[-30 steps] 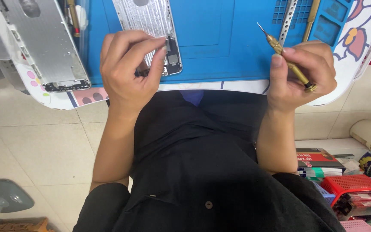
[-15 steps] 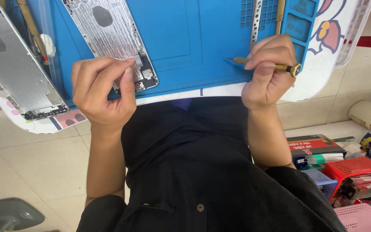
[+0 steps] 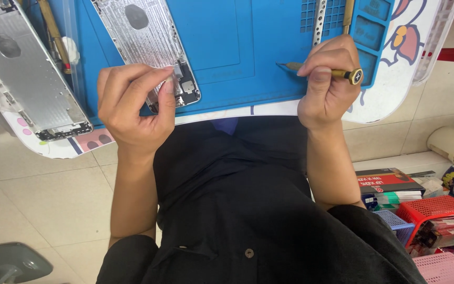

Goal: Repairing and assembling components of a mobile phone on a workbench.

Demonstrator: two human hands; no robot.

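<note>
- Since the earlier frame, the right hand (image 3: 328, 87) has turned the screwdriver (image 3: 326, 71) level, tip toward the left.
- Its fingers are clamped on the screwdriver.
- The left hand (image 3: 132, 108) fingers pinch together at the phone housing (image 3: 151, 44) bottom edge, on the blue mat (image 3: 237, 47).

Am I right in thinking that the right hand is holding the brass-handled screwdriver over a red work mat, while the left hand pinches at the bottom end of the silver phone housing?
Not quite: the work mat is blue, not red, as the head view shows. The rest stands: the right hand holds the brass-handled screwdriver over it, and the left hand pinches at the bottom end of the silver phone housing.
</note>
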